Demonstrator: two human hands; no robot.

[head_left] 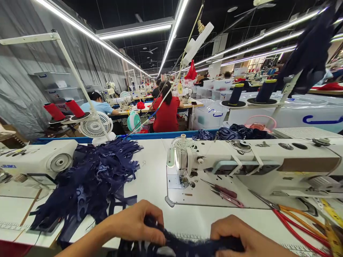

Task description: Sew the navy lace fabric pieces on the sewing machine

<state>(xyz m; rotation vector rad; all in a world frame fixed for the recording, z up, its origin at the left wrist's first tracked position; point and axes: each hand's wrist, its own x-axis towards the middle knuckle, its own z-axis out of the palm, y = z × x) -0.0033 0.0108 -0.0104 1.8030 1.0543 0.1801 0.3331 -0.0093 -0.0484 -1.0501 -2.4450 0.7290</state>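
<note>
My left hand [136, 223] and my right hand [241, 235] are both closed on one piece of navy lace fabric [184, 246] at the near edge of the white table [152, 178]. The fabric stretches between the two hands. A white sewing machine [241, 167] stands just beyond my hands. To the left lies a heap of navy fabric pieces [91, 178].
A second white sewing machine [34, 162] stands at the far left. Red-handled tools [225, 194] and scissors [292, 217] lie on the machine bed. A small white fan [93, 126], red thread cones [64, 110] and navy cones [252, 92] stand behind. A person in red [166, 110] sits ahead.
</note>
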